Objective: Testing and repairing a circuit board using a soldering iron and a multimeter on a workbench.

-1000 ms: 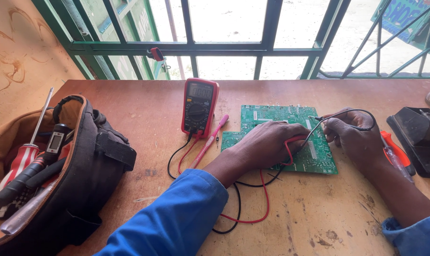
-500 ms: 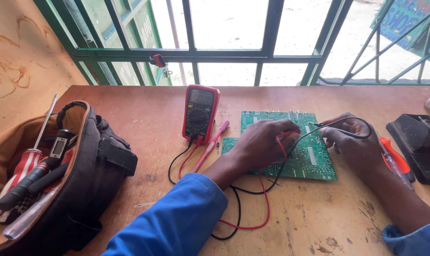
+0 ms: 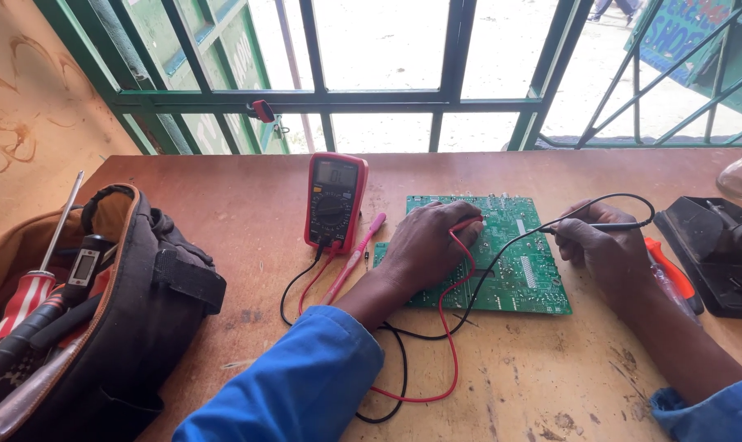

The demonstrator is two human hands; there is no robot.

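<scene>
Green circuit board (image 3: 514, 274) lies flat at bench (image 3: 223, 205) centre. Left hand (image 3: 428, 245) rests on the board's 9 o'clock half, closed around the red probe (image 3: 467, 225), tip on the board. Right hand (image 3: 604, 250) at 3 o'clock pinches the black probe (image 3: 588, 227), tip aimed at the board edge. Red multimeter (image 3: 334, 200) sits at 10 o'clock, display facing the person, readable mid-probe. Tool bag (image 3: 84, 311) at far 9.

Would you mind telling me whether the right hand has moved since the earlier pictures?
Yes. The right hand has slid rightward, off the circuit board, and now rests at its right edge.
</scene>
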